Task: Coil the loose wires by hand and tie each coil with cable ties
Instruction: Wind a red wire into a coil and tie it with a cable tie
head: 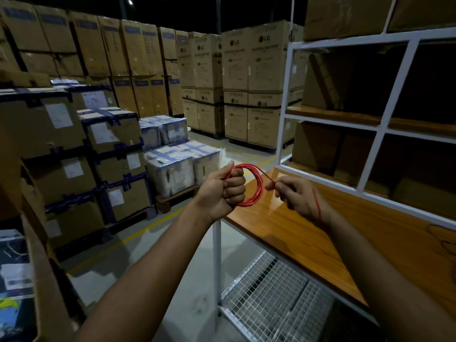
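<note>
A red wire coil [256, 188] hangs in the air over the left end of the wooden shelf top [308, 233]. My left hand [222, 191] grips one side of the coil in a closed fist. A loose end of the red wire [267, 177] runs from the top of the coil to my right hand [296, 193], which pinches it between thumb and fingertips just right of the coil. More red wire [317, 203] trails down over the back of my right wrist. No cable tie is visible.
A white metal rack frame [385, 114] with cardboard boxes rises behind the shelf top. A wire-mesh lower shelf [271, 304] sits below. Stacked cartons on pallets [246, 82] fill the warehouse floor ahead and to the left. A dim tangle of wire [444, 240] lies at the shelf's right edge.
</note>
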The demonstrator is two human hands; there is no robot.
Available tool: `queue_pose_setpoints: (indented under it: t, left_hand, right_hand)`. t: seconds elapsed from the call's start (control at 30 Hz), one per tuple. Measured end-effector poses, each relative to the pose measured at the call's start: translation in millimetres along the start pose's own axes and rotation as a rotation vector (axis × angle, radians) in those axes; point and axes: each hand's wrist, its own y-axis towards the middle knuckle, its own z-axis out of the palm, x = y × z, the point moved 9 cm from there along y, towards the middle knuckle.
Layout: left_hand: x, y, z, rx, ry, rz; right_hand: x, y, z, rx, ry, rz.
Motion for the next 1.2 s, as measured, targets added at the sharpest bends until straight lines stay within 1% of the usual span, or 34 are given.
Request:
queue_pose_setpoints:
  t: [0.07,0.13,0.17,0.2,0.23,0.3,0.33,0.47,0.53,0.63,0.73,0.77,0.83,0.93,1.07,1.13,1.2]
  left_hand:
    - [-8,0,-7,-0.054,-0.053,0.067]
    - [-11,3,-12,-0.098,-0.091,0.118]
    - [-11,4,-14,-0.113,-0.104,0.134]
    - [-10,6,-14,-0.123,-0.114,0.143]
    - [-8,8,-14,-0.131,-0.119,0.149]
    - [-5,11,-14,-0.155,-0.113,0.164]
    - [-5,11,-15,-0.163,-0.111,0.175]
    - [-9,12,-19,-0.185,-0.12,0.226]
    - [-6,11,-20,-0.188,-0.118,0.234]
    - [5,13,-21,-0.196,-0.136,0.229]
    - [18,14,-23,-0.222,-0.173,0.229]
    - [22,14,-24,-0.237,-0.18,0.239]
    - [30,11,-27,-0.28,-0.202,0.243]
    - [47,8,-30,-0.324,-0.26,0.216]
    - [68,2,-35,-0.432,-0.255,0.195]
    - [73,-1,-31,-0.43,-0.242,0.167]
    - [78,-2,-31,-0.44,-0.221,0.146]
  right_hand:
    - [2,-12,11,-0.063,0.055,-0.063]
    - [8,-28,16,-0.244,0.067,-0.098]
    - [13,-36,18,-0.339,0.029,-0.12]
    - [22,-43,23,-0.4,-0.055,-0.179]
    - [33,-48,31,-0.42,-0.179,-0.273]
    - [51,-57,48,-0.408,-0.368,-0.455]
    - [56,-59,53,-0.386,-0.397,-0.49]
    - [64,-68,64,-0.267,-0.495,-0.461]
    - [67,-72,64,-0.291,-0.565,-0.491]
    - [77,-77,64,-0.389,-0.709,-0.574]
    - [82,-77,76,-0.321,-0.865,-0.653]
    - [82,-76,77,-0.295,-0.881,-0.662]
    - [80,-74,74,-0.266,-0.839,-0.656]
    - [78,-73,68,-0.286,-0.713,-0.636]
    - [71,-71,54,-0.367,-0.649,-0.488]
    - [60,-65,49,-0.322,-0.551,-0.383]
    - [45,-59,48,-0.201,-0.374,-0.274]
